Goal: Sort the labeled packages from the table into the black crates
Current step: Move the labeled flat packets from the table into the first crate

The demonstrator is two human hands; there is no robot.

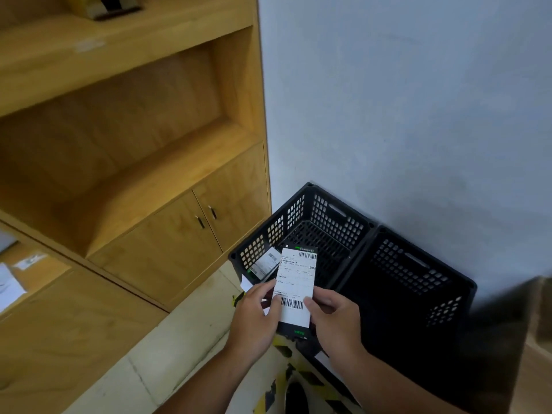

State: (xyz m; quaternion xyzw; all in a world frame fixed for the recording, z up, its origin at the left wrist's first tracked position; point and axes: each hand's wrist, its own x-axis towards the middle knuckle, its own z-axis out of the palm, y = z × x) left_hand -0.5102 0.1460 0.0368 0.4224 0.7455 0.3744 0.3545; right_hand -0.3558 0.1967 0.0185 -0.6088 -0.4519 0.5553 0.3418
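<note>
A dark flat package with a white barcode label (295, 282) is held upright over the near rim of the left black crate (325, 222). My left hand (254, 318) grips its left edge and my right hand (334, 318) grips its right edge. Inside that crate another labeled package (264, 262) leans against the left wall. A second black crate (418, 282) stands to the right, touching the first; its inside is dark.
Both crates sit on a pale tiled floor against a white wall (418, 100). A wooden shelf unit with cupboard doors (179, 234) stands to the left. Several labeled packages lie on the table at the far left edge (18, 273). Yellow-black tape marks the floor below.
</note>
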